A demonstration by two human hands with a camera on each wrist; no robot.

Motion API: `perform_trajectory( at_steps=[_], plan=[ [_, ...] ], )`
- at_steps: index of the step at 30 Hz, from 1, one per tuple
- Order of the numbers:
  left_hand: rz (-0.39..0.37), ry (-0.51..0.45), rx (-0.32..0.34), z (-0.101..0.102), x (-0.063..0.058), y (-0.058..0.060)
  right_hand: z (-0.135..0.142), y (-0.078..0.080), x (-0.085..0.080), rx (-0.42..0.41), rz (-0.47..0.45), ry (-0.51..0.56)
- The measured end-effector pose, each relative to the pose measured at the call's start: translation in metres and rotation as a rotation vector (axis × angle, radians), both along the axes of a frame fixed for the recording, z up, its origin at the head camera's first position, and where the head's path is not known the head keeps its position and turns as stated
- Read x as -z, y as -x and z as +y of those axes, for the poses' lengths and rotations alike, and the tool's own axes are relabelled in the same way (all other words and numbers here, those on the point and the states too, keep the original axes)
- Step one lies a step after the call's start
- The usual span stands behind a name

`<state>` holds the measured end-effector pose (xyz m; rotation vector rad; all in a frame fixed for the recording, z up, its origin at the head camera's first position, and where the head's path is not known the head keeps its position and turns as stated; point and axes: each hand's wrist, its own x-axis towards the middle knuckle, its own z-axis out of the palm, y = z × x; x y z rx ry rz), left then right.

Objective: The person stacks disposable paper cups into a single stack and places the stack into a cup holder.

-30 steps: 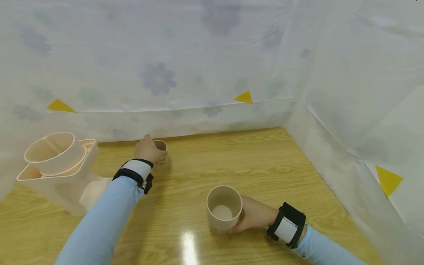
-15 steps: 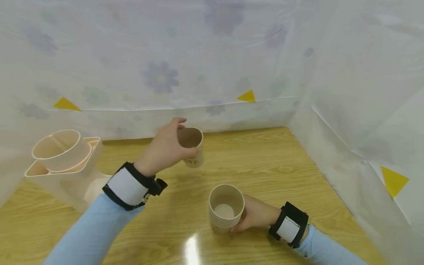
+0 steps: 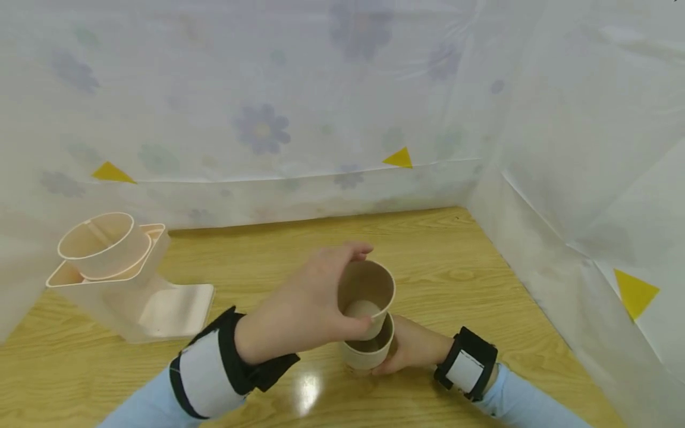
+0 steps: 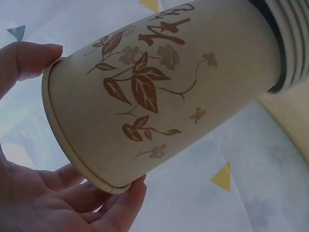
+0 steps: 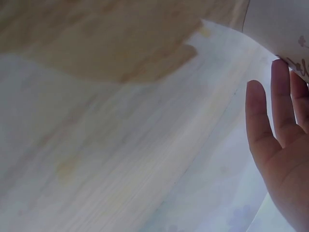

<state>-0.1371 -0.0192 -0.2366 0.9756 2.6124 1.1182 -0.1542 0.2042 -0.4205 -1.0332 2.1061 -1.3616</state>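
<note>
My left hand (image 3: 307,306) pinches a beige paper cup (image 3: 369,279) at its rim, thumb on one side and fingers on the other. The base of this cup stands in the mouth of a second paper cup (image 3: 365,358). My right hand (image 3: 416,345) holds that lower cup from the right, low over the table. In the left wrist view, the upper cup (image 4: 149,92) shows brown leaf print, and several stacked rims (image 4: 292,41) circle its base end. The right wrist view catches fingertips against the printed cup wall (image 5: 280,29).
A pale plastic stand (image 3: 115,303) with a flat foot carries a round funnel-like cup holder (image 3: 104,246) at the left. Flowered white sheeting (image 3: 321,119) rises behind the wooden table (image 3: 417,249) and along its right side, with yellow triangles (image 3: 398,158) stuck on it.
My left hand has brought its cup from the back left, rightward and nearer, into the mouth of the lower cup. My right hand and its cup have stayed in place.
</note>
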Motion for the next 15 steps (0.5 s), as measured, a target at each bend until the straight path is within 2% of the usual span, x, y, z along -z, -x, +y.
perform_trajectory(
  at_steps=[8, 15],
  plan=[
    [-0.071, 0.061, 0.055, 0.008, 0.025, -0.001, 0.0, 0.0, 0.0, 0.029, -0.041, -0.002],
    [-0.094, 0.051, 0.075, 0.009, 0.042, -0.001, 0.0, -0.001, -0.002, 0.038, -0.002, -0.02]
  ],
)
